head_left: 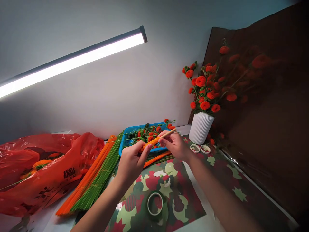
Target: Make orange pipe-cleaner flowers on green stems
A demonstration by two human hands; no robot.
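An orange fuzzy pipe cleaner [154,141] is wound in a coil around a thin wooden stick [168,132] above the front of the blue basket. My left hand [132,158] pinches the coil's left end between thumb and fingers. On the other side, my right hand [175,145] is closed around the stick, close to where the coil ends. The stick's tip points up to the right. Behind both hands, the blue basket [124,137] holds red-orange pipe cleaner flowers with green stems [150,138].
Orange pipe cleaners [84,180] and green pipe cleaners [96,183] lie left, beside a red plastic bag [79,154]. A green tape roll [154,203] rests in front. At right stand a white ribbed vase [201,129] of flowers, two small tape rolls [205,149] and a brown panel [260,135].
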